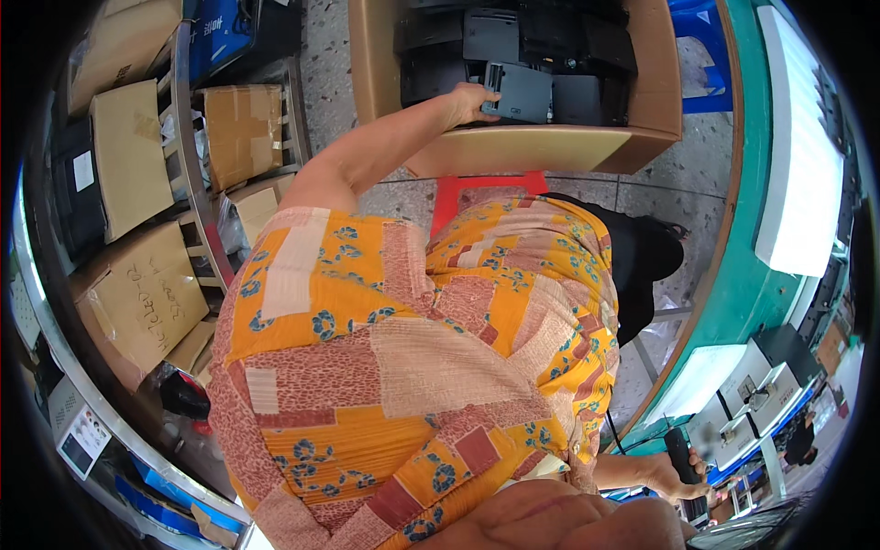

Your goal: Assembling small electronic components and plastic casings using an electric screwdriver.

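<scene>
My left hand (pixel 472 104) reaches into a large cardboard box (pixel 522 145) at the top, its fingers closed on the left edge of a dark grey plastic casing (pixel 524 93). Several more black and grey casings (pixel 490 38) lie packed around it in the box. At the lower right, my right hand (pixel 674 477) is wrapped round a black, stick-shaped handheld tool (pixel 680 454) held beside the workbench. A thin black cord runs near it; the tool's exact kind is not clear.
A metal rack (pixel 197 156) with cardboard boxes (pixel 147 298) stands on the left. A red plastic stool (pixel 449 197) sits below the large box. On the right runs a green-topped workbench (pixel 733 302) with white equipment (pixel 756 412). A blue plastic stool (pixel 720 92) is behind.
</scene>
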`<action>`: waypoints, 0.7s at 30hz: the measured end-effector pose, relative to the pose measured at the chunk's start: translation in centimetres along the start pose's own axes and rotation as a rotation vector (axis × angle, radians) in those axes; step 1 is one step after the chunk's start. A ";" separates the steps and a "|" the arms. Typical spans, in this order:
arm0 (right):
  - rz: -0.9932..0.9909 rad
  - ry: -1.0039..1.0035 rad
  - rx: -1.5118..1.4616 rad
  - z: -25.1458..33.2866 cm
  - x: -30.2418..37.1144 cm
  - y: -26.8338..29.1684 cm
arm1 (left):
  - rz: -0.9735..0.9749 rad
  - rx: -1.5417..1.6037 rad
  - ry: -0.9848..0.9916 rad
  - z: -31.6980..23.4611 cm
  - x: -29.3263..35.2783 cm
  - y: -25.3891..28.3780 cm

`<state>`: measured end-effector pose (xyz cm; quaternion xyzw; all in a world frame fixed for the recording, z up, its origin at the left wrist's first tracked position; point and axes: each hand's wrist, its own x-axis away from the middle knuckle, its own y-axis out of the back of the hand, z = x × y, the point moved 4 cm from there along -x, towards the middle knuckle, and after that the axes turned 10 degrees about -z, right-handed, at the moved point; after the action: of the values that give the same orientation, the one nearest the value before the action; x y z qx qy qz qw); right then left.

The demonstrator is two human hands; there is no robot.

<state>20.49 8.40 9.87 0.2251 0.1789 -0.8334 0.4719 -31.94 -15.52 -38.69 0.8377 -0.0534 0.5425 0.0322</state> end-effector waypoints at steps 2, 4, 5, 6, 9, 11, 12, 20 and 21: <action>-0.019 -0.050 -0.048 -1.6 -0.4 0.2 | -0.101 -0.287 -0.110 -0.1 -0.4 1.9; 0.001 -0.055 -0.068 -2.1 -1.0 0.6 | -0.170 -0.582 -0.204 -0.8 0.5 1.9; -0.004 -0.050 -0.075 -2.3 -1.1 0.9 | -0.208 -0.795 -0.290 -1.1 1.2 1.8; 0.005 -0.045 -0.071 -2.1 -1.0 0.8 | -0.243 -1.009 -0.377 -1.8 2.2 1.5; -0.008 -0.033 -0.074 -1.4 -0.6 0.8 | -0.232 -1.142 -0.423 -1.7 2.1 1.3; -0.001 -0.058 -0.080 -2.0 -0.9 1.0 | -0.212 -1.129 -0.454 -1.7 2.3 1.5; -0.032 -0.057 -0.096 -2.0 -0.6 2.0 | -0.199 -1.153 -0.524 -2.5 2.8 0.6; -0.079 -0.130 -0.269 -3.6 0.7 1.1 | -0.194 -1.047 -0.956 -1.9 11.2 -0.3; -0.083 -0.097 -0.269 -4.2 0.4 1.5 | -0.193 -1.054 -0.968 -1.4 12.2 -0.7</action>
<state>22.49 9.58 6.04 0.1117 0.2754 -0.8306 0.4709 -28.17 -15.31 -27.03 0.8583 -0.2420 0.0074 0.4525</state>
